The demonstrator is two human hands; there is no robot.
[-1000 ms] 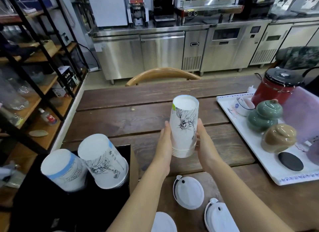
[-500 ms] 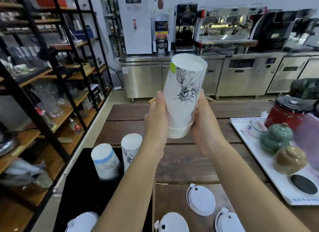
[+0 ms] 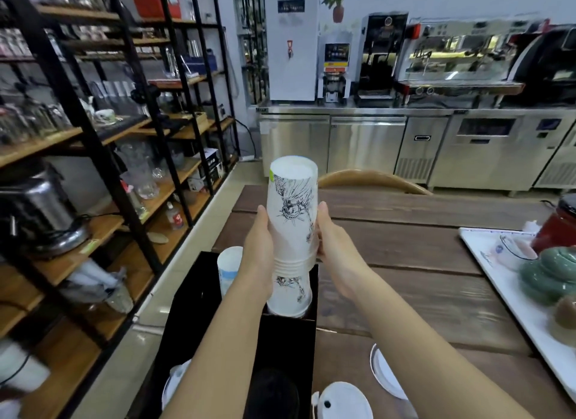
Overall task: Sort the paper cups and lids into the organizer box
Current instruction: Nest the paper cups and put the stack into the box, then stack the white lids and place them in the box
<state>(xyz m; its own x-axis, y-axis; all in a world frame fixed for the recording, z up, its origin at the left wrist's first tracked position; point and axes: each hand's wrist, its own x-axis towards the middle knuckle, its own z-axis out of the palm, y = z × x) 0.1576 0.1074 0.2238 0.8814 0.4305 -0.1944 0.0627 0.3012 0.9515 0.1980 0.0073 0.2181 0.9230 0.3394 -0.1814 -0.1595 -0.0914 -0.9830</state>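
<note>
I hold a stack of upside-down white paper cups [image 3: 291, 212] with a black line drawing between both palms. My left hand [image 3: 258, 247] presses its left side and my right hand [image 3: 332, 244] its right side. The stack sits directly on top of a matching printed cup [image 3: 291, 294] that stands in the black organizer box [image 3: 187, 306]. A white cup with a blue band [image 3: 229, 269] stands in the box just to the left. White lids lie on the table near me [image 3: 343, 401] [image 3: 385, 372], and another lid [image 3: 174, 381] lies in the box at lower left.
The organizer stands at the left edge of the wooden table [image 3: 420, 262]. A white tray [image 3: 505, 290] with green and brown jars and a red pot stands at the right. A chair back [image 3: 374, 178] is at the far side. Black shelving [image 3: 93, 138] fills the left.
Both hands carried the cup stack left and down, from above the table's middle onto the printed cup in the organizer box. The view has turned left.
</note>
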